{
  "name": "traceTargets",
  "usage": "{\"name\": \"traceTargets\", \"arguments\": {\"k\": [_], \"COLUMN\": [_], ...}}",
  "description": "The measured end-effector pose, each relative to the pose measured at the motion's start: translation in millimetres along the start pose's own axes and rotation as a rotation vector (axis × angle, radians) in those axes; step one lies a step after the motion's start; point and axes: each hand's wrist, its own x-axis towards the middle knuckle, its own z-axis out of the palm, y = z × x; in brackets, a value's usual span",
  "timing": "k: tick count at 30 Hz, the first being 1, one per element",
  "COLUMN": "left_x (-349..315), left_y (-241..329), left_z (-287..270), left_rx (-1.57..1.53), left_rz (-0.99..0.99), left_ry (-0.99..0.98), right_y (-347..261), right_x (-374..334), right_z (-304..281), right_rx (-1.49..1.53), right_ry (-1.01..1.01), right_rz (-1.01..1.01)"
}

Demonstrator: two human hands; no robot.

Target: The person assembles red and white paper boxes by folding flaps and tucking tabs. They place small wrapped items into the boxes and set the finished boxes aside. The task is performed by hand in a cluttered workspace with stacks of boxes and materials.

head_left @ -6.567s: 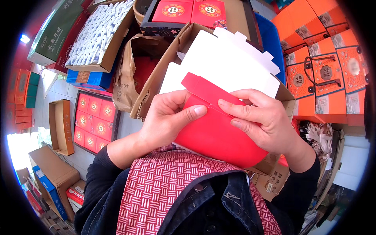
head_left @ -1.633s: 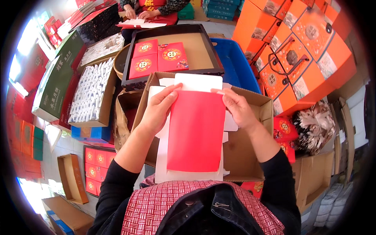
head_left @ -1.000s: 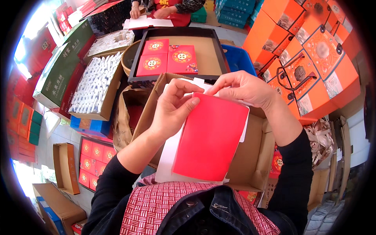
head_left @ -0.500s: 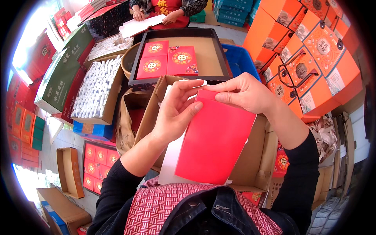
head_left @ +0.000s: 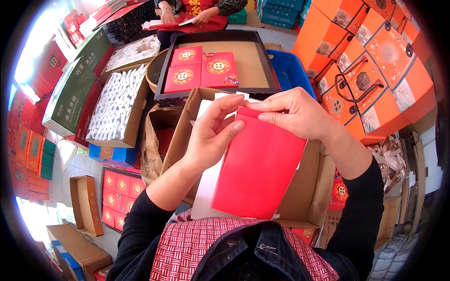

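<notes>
The left hand (head_left: 207, 136) and right hand (head_left: 297, 113) pinch a red card (head_left: 260, 171) over the near carton (head_left: 303, 189), its far flap (head_left: 248, 112) apparently partly folded, its main panel unfolded.

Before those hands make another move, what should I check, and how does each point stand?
1. Left hand gripping the red sheet: ok, its thumb presses near the upper left corner.
2. Right hand gripping it too: ok, at the top edge.
3. White sheet lined up beneath: not ok, it sticks out on the left.
4. Red sheet's underside free of creases: cannot tell, it is hidden.
5. Co-worker's hands out of the way: ok, they are beyond the black tray.
</notes>
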Motion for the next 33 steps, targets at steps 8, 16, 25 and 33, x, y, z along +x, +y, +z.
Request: {"name": "traceTargets", "arguments": {"k": [8,16,25,33], "left_x": [-3.0,-0.4,2.0,-2.6], "left_y": [3.8,-2.9,-0.3,-7.1], "left_z": [2.3,-0.9,1.6,5.3], "left_rx": [-0.013,0.08,0.052,0.056], "left_rz": [0.025,0.045,0.011,-0.036], "left_ry": [-0.007,0.003,0.002,0.068], "right_y": [-1.4,8.7,26.8,17.6], "right_x": [-4.6,-8.8,-58.0,-60.4], "right_z": [-3.6,-9.8,-16.9,22.5], "right_rx": [0.023,0.127,0.351,0.314], "right_ry": [-0.034,-0.004,0.153,0.454], "right_rz": [-0.038,0.12,0.239,0.262]}}
